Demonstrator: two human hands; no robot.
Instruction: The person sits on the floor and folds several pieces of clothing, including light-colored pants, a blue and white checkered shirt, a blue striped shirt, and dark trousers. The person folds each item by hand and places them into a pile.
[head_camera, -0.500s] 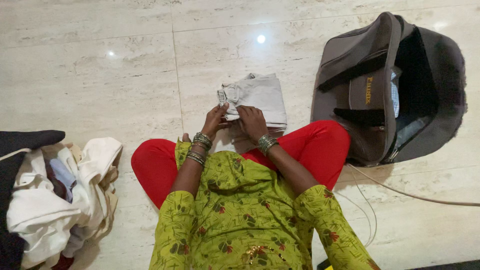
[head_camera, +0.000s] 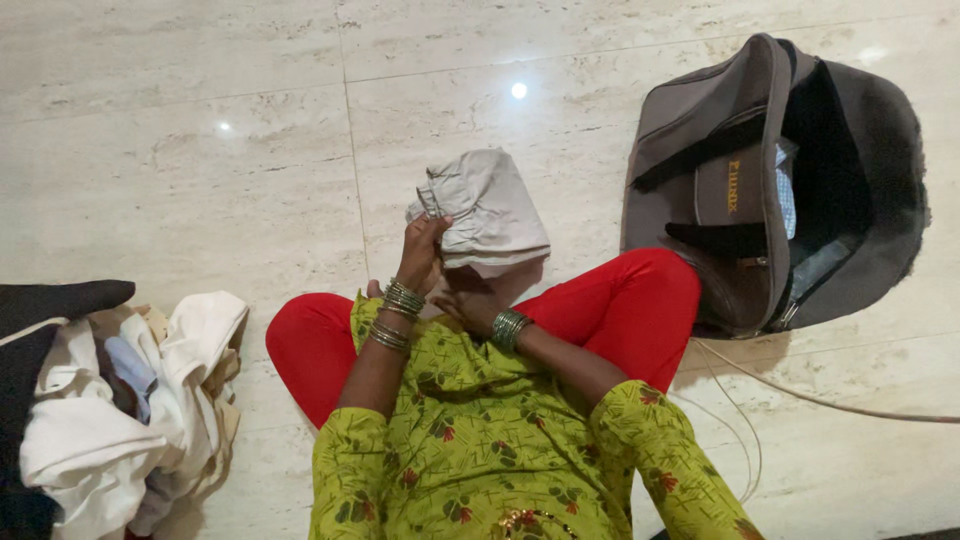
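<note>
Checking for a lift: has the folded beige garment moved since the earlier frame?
Yes. The folded beige garment has come up off the floor, tilted, held by both hands, left hand gripping its edge, beside the grey bag.

Pale marble-look floor, tiled, with things spread around where I sit.

From my view the glossy floor carries an open grey bag at the right, a heap of white and dark clothes at the left, and thin white cables trailing past my red-clad legs, which rest crossed on it.
</note>
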